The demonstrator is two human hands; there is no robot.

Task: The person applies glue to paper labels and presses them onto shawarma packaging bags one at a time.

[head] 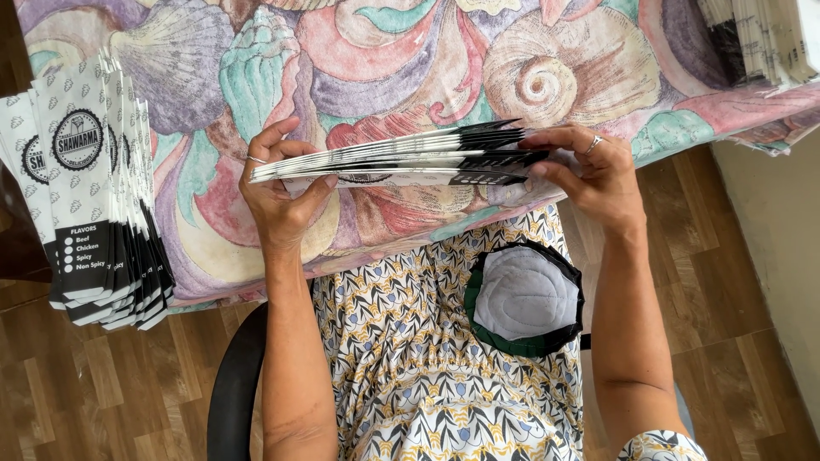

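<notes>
A table covered by a cloth (410,60) printed with big pastel seashells fills the upper part of the view, its front edge above the person's lap. On its left edge a fanned stack of paper sleeves (94,188) lies flat, white with black ends and a round black badge on each. At the top right corner a 2nd pile of white paper (760,38) sits on the cloth, only partly in view.

Between the hands, just above the cloth near the table's front edge, a thin bundle of the same sleeves (401,158) is held level, edge-on to the camera, its layers slightly splayed at the right. The left hand (278,183) is clamped on the bundle's left end, thumb below and fingers over the top. The right hand (598,171) is closed on the right end, fingertips pressing the black tips.

Judging by the piles, a good share already lies stacked on the left, this bundle is being handled, and more paper waits at the right.

A round grey pad with a green rim (525,299) rests on the patterned dress in the lap
</notes>
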